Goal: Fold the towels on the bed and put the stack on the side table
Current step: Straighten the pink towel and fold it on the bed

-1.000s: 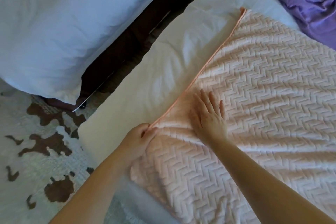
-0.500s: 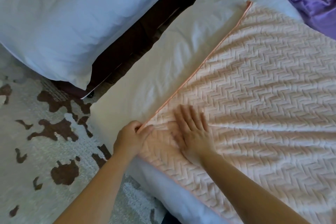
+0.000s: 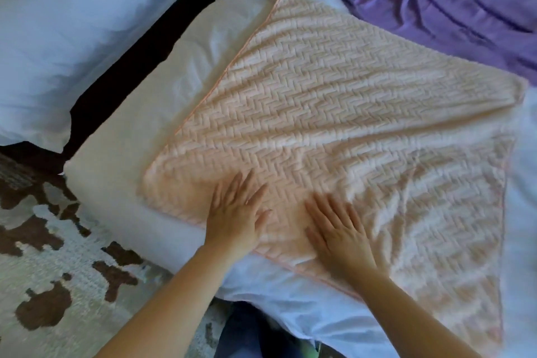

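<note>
Head: one peach towel point(image 3: 334, 113) under spread left hand point(image 3: 235, 212), right hand point(image 3: 340, 229); one purple towel point(image 3: 436, 6).

Bare sheet point(image 3: 162, 96) is free at 9 o'clock of the peach towel point(image 3: 334, 113). At 1 o'clock the purple towel point(image 3: 436, 9) blocks, probably touching. The pillow point(image 3: 72, 23) crowds 10 o'clock.

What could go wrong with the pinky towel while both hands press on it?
The peach towel has ripples beside the right hand; folding over them might trap creases. Its near edge lies by the bed corner, so the left hand might push it toward the rug. The purple towel lies beside it and could get caught in a fold.
</note>
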Demonstrator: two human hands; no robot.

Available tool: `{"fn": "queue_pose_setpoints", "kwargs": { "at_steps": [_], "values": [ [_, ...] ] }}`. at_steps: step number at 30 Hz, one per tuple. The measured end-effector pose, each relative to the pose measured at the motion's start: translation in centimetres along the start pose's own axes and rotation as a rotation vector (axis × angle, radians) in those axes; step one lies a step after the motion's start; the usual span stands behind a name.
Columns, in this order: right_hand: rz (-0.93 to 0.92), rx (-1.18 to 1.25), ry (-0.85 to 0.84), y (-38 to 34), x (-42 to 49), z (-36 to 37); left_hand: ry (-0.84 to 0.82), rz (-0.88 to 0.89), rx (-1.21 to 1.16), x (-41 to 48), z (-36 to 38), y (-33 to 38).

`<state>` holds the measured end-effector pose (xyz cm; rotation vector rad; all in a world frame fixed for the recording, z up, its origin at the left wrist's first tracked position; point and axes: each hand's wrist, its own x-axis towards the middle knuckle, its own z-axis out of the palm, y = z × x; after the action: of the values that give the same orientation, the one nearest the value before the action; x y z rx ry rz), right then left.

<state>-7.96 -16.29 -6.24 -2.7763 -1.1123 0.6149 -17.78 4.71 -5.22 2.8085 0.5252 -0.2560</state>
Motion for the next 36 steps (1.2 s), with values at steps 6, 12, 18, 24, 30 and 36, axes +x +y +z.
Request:
{"fn": "queue_pose_setpoints", "kwargs": {
  "at_steps": [6,12,18,24,30,36],
  "values": [
    [0.323,0.02,0.063,9.5,-9.8,0.6,-0.129,0.174,0.025,-0.2,3.7,9.7],
    [0.708,0.326,0.31,15.0,-17.4,2.1,-0.218,0.399,0.058,-1.7,5.7,17.1],
    [1.074,1.063,0.514,18.0,-18.9,1.6,-0.268,0.472,0.059,-2.4,7.1,21.4],
    [1.043,1.02,0.498,19.1,-21.8,1.6,-0.329,0.565,0.105,-3.3,7.6,24.0],
    [1.003,0.797,0.475,18.7,-23.7,1.6,-0.339,0.6,0.064,-4.7,6.5,24.4],
    [0.55,0.336,0.498,18.9,-17.7,-1.3,0.007,0.376,0.007,-0.1,5.8,25.2]
  ]
}}
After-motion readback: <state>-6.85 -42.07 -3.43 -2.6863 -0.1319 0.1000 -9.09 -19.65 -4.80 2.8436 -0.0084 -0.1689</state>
